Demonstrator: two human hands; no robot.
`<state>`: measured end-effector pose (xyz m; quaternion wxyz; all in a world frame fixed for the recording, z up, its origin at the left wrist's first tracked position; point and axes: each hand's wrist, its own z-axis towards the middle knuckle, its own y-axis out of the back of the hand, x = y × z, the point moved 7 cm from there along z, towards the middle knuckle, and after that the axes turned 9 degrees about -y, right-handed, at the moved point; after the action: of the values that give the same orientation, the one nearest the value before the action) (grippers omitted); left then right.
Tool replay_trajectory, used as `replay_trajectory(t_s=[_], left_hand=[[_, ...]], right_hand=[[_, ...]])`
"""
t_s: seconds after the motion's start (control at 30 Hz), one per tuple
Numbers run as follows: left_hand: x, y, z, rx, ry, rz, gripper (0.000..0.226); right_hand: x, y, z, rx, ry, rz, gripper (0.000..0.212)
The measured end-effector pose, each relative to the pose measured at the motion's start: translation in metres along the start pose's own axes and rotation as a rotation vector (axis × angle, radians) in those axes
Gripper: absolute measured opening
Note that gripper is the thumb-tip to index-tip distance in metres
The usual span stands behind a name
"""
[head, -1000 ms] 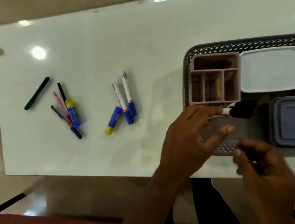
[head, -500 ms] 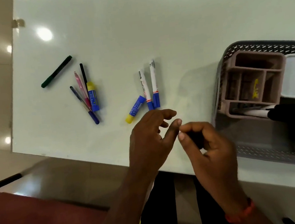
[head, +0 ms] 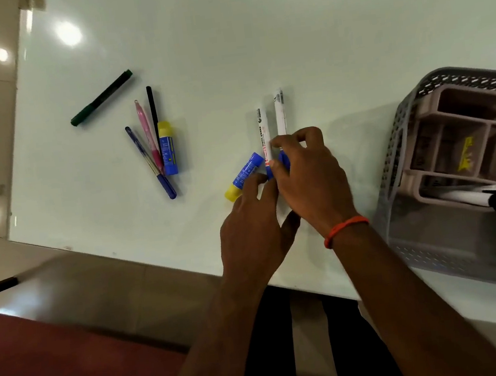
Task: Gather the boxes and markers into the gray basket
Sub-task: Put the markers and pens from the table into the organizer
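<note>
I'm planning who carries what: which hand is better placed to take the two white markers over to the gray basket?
The right hand, probably. Its fingers already close around the white markers near their blue caps, and the gray basket lies on its side. The left hand sits by the glue stick.

Both hands (head: 307, 175) left the basket (head: 395, 189) — now on whiteboard markers (head: 265, 136).

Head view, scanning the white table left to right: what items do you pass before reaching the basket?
Green marker → cluster of a blue pen, pink pen, black pen and glue stick → second glue stick → two white markers under the right hand → gray basket.
</note>
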<state>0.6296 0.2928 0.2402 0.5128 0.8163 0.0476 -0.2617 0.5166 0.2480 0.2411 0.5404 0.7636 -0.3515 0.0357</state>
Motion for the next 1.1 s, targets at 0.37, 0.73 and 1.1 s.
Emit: replay_trajectory(t_s=[0.37, 0.73, 1.1], left_hand=[[0.002, 0.004, 0.022, 0.039, -0.014, 0.080, 0.027], [-0.018, 0.028, 0.021, -0.195, -0.097, -0.086, 0.011], [-0.076, 0.086, -0.027, -0.472, -0.030, -0.629, 0.018]], right_hand=[[-0.036, 0.001, -0.035, 0.152, -0.064, -0.215, 0.026], [-0.050, 0.059, -0.085, 0.079, -0.009, -0.101, 0.036], [-0.118, 0.148, -0.121, -0.309, -0.003, 0.547, 0.020]])
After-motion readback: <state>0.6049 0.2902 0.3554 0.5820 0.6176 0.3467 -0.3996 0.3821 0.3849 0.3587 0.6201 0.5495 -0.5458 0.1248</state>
